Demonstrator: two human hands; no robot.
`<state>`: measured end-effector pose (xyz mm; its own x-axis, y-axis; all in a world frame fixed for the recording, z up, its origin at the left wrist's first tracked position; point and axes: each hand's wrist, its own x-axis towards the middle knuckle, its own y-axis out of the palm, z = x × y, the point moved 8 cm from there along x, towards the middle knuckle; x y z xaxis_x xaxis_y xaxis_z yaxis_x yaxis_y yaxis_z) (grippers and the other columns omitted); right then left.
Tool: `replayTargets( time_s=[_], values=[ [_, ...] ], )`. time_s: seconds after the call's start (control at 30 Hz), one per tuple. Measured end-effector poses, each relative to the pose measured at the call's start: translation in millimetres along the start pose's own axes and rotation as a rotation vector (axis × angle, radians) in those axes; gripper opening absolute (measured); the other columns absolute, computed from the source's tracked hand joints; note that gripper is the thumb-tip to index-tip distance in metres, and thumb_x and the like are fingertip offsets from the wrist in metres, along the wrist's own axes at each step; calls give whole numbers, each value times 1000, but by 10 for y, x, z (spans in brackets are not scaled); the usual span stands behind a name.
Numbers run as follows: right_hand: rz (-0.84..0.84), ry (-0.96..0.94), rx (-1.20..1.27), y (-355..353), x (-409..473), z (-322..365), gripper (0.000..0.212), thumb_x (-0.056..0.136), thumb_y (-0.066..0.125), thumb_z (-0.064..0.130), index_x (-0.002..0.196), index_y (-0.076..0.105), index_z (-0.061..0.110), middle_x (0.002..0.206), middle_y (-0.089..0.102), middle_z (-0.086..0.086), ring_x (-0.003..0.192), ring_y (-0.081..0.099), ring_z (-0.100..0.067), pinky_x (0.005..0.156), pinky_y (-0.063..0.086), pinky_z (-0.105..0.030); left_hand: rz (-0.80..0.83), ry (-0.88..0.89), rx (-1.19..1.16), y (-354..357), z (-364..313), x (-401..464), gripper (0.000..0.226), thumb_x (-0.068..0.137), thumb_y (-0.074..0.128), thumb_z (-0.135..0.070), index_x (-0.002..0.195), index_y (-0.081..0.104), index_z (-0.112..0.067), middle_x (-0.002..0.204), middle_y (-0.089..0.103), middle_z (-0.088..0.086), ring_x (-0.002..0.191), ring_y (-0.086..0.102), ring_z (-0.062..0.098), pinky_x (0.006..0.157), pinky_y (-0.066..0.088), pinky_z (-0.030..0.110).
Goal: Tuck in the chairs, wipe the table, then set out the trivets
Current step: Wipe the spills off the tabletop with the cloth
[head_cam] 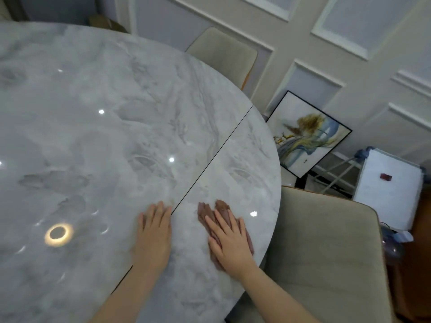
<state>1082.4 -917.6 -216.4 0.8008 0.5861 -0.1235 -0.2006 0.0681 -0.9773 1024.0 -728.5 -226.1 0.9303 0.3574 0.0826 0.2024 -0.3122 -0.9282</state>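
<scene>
A round grey marble table (98,127) fills the left and middle of the head view, with a dark seam running across its right part. My right hand (229,243) lies flat with straight fingers on a brown cloth (210,212), pressing it onto the tabletop near the right edge. My left hand (155,231) rests flat on the marble just left of the seam, holding nothing. One beige chair (326,248) stands tucked against the table's right edge below my right arm. A second beige chair (224,52) sits at the far edge. No trivets are in sight.
A framed abstract painting (307,134) leans against the panelled wall on the floor to the right. A white box-like object (387,187) stands further right beside a metal frame. Ceiling lights reflect on the glossy tabletop.
</scene>
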Motion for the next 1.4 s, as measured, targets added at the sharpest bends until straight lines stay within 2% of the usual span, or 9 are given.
replayTargets(
  time_s=[0.23,0.37,0.57,0.67,0.77,0.87,1.07,1.27,1.4],
  values=[
    [12,329,43,-83,-40,-62,70,78,-12,51,148,-4,43,159,-4,15,148,-5,-19,116,-10,-42,50,-33,42,-57,32,-285,58,99,-4,-34,129,40,-14,140,36,10,126,36,33,115,-5,44],
    [102,218,33,95,-211,285,61,81,34,42,142,34,37,148,36,18,128,50,-18,109,12,-35,25,-65,80,-133,9,-374,45,97,14,-26,125,46,-10,132,52,13,121,39,32,102,20,54],
    [203,-43,200,204,-438,435,69,79,28,43,145,35,22,153,-16,22,143,11,-18,117,18,-39,-16,19,181,-168,-227,-649,49,76,32,-16,123,46,-11,125,59,15,118,41,31,94,25,52],
    [151,-214,211,95,-599,572,65,88,26,39,150,22,23,155,-8,9,141,-10,-10,118,2,-30,43,7,224,-113,-364,-824,43,87,31,-21,113,63,-11,117,66,14,113,53,33,92,27,50],
    [158,-300,300,25,-848,689,58,93,25,25,148,26,9,155,2,-1,145,0,-15,111,-4,-14,145,-12,211,-71,-526,-1070,42,70,54,-28,101,73,-7,110,69,15,97,68,35,85,47,55],
    [214,-304,485,32,-1090,708,41,95,37,-3,136,40,-10,150,25,-25,138,18,-19,107,0,-1,144,-41,178,-144,-655,-1316,49,75,36,-24,103,72,-7,113,67,15,100,66,35,77,52,56],
    [207,-106,803,-180,-1592,636,40,99,33,-6,135,47,1,142,46,-4,122,44,-6,90,33,2,97,-212,97,-427,-749,-1887,59,98,37,-17,151,10,-16,159,2,5,147,0,24,117,2,40],
    [227,152,1321,-496,-1853,928,37,102,33,4,139,32,8,107,57,4,120,54,-32,77,52,-19,39,-392,-227,-883,-525,-2244,45,103,27,-22,146,28,-10,151,31,9,140,26,23,114,18,29],
    [238,265,1418,-515,-1837,1323,32,102,39,12,132,41,1,95,60,-6,74,58,-16,55,50,-15,16,-505,-464,-1218,-371,-2471,39,102,33,-21,135,46,-6,140,47,11,129,42,25,105,31,29]
  ],
)
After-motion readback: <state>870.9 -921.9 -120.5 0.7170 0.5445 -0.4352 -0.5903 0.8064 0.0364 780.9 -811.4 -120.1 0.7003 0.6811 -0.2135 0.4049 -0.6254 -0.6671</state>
